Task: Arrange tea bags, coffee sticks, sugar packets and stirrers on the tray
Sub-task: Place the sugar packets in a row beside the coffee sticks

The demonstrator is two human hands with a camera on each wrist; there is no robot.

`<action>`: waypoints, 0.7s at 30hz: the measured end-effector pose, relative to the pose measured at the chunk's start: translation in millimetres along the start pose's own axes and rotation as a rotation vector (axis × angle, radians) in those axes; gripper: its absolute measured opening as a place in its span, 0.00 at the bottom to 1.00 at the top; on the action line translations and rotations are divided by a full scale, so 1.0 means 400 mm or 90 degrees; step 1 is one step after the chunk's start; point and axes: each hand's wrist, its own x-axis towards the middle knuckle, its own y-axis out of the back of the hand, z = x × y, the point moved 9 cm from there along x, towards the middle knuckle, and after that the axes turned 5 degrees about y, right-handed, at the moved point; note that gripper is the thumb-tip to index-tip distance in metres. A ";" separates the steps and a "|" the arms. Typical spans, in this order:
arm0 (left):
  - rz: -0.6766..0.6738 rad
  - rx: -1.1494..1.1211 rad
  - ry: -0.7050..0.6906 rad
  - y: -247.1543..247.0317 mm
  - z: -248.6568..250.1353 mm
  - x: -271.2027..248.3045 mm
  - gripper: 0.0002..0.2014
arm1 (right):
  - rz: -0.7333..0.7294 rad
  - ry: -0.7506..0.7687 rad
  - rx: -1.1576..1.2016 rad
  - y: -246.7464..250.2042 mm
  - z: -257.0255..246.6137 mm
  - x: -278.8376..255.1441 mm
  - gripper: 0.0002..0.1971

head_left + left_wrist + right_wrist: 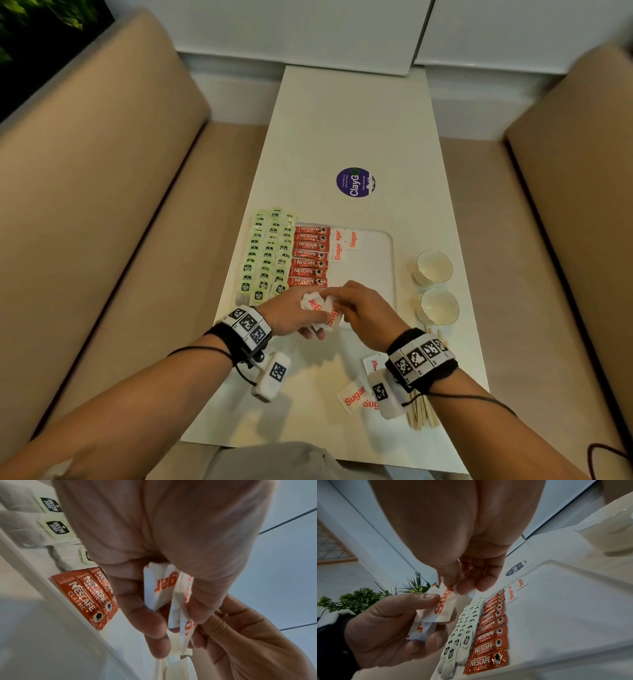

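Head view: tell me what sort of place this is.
Probably a café or office lounge booth: a narrow white table between two beige padded benches, with a round ClayGo clean-up sticker and two white cups.

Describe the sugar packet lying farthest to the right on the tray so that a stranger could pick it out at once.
Start at the white tray in the middle of the long white table. Past the column of red coffee sticks, at the tray's far edge, lie white sugar packets; take the right-hand sugar packet. It lies beside the tray's bare part, while its neighbour touches the coffee sticks.
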 end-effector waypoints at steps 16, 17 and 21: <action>0.034 -0.009 -0.009 0.054 0.020 0.007 0.12 | 0.077 -0.090 0.036 0.029 0.035 0.011 0.07; 0.030 -0.011 -0.008 0.057 0.020 0.011 0.12 | 0.095 -0.090 0.049 0.032 0.035 0.014 0.06; 0.066 -0.011 -0.014 0.084 0.032 0.027 0.14 | 0.146 -0.107 0.113 0.039 0.047 0.020 0.06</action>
